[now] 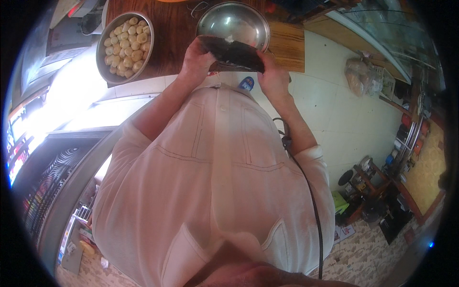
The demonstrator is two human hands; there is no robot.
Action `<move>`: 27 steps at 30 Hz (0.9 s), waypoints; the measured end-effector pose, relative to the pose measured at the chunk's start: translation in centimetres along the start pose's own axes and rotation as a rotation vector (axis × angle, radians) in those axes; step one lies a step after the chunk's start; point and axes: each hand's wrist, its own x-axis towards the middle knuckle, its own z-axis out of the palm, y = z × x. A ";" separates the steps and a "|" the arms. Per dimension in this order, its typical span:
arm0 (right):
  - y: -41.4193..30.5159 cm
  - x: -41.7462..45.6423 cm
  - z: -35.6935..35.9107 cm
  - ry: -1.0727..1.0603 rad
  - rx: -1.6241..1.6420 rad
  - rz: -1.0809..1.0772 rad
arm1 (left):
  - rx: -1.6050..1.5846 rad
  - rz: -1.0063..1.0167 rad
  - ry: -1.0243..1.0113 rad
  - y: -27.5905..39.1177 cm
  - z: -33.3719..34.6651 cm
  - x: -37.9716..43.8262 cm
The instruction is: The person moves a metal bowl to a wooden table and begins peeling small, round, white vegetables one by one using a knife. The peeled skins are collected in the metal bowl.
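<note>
My left hand (196, 59) grips one end of a dark, flat, oblong object (233, 54). Its other end is in my right hand (270, 77), so it spans crosswise between them in front of my shirt. What this object is cannot be made out. Just beyond it is a shiny, round metal basin (235, 23), its near rim partly covered by the dark object. A small whitish bit shows at the object's far edge. Left of my left hand, a steel bowl (150, 53) holds many pale, round vegetables (125, 46).
Under both vessels is a brown wooden table (168, 46), the bowl overhanging its left edge. A black cable (310, 190) runs down my right side. Plastic bags (358, 77) lie on the tiled floor at right. A blue slipper (246, 83) shows below the table edge.
</note>
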 end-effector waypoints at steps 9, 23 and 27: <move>0.1 -0.2 -0.8 0.103 -0.031 -0.146 | -0.038 0.014 -0.113 -0.4 -1.1 1.1; -0.5 0.2 -0.8 0.075 0.006 -0.090 | 0.124 0.040 -0.066 0.7 -0.4 1.0; -0.1 0.0 -0.8 0.020 -0.008 0.021 | 0.187 0.087 -0.082 0.3 -0.2 1.2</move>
